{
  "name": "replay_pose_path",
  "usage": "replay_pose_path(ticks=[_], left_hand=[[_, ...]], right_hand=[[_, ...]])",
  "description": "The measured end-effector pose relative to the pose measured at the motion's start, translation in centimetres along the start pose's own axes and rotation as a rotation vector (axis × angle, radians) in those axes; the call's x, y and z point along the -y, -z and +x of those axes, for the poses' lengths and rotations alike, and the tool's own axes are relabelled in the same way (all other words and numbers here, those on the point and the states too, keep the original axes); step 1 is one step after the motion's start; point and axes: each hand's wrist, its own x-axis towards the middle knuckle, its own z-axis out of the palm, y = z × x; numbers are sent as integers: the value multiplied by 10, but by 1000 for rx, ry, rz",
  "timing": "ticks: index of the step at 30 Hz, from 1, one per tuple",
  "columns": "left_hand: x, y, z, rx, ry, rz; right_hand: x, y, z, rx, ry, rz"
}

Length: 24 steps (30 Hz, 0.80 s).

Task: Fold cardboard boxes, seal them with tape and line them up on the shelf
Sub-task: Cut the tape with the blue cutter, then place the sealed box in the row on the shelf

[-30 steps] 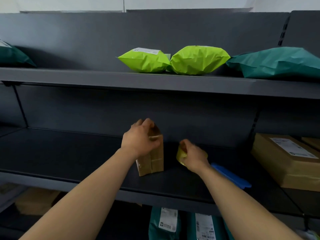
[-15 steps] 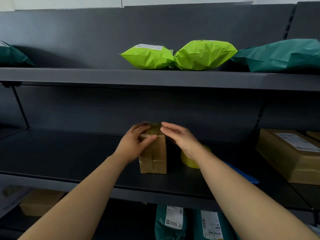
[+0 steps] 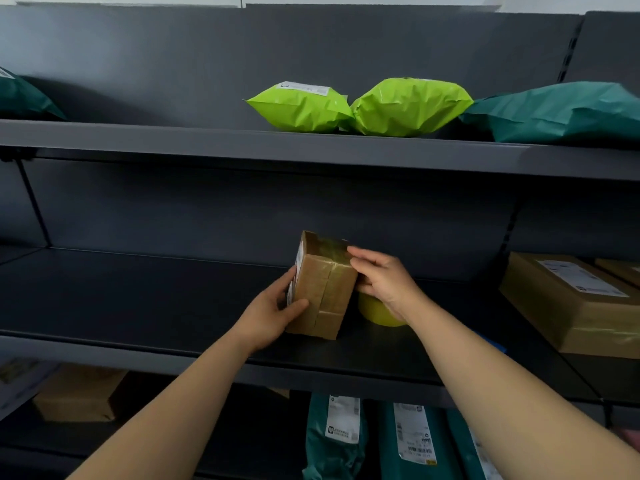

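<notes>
Your left grip (image 3: 273, 311) and right grip (image 3: 384, 282) both clasp the box (image 3: 323, 289), which is tilted on the dark grey middle shelf (image 3: 138, 299) just beside the tape (image 3: 375, 311). Lime bags (image 3: 301, 107) lie on the shelf above, and a bigger carton (image 3: 568, 306) sits to your right.

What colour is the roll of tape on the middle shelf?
The tape roll is yellow-green, seen best in the head view.

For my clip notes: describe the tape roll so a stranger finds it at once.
On the middle shelf, just right of the small box, partly behind the right hand, sits the tape roll. It is the only round, yellow-green thing there; its neighbours are brown and square-edged.
</notes>
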Motion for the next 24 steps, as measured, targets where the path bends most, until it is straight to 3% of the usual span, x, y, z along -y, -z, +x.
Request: replay_pose_path(ticks=[8, 13, 18, 21, 24], left_hand=[[-39, -21, -34, -2, -150, 17], [-39, -35, -41, -161, -211, 142], [-31, -39, -36, -78, 111, 37], [-28, -43, -35, 5, 152, -127], [-23, -53, -37, -25, 127, -227]], right_hand=[[2, 27, -46, -21, -119, 16], [-2, 49, -77, -15, -110, 29], [-8, 55, -93, -88, -143, 9], [-9, 53, -99, -135, -191, 34], [-11, 49, -107, -182, -258, 117]])
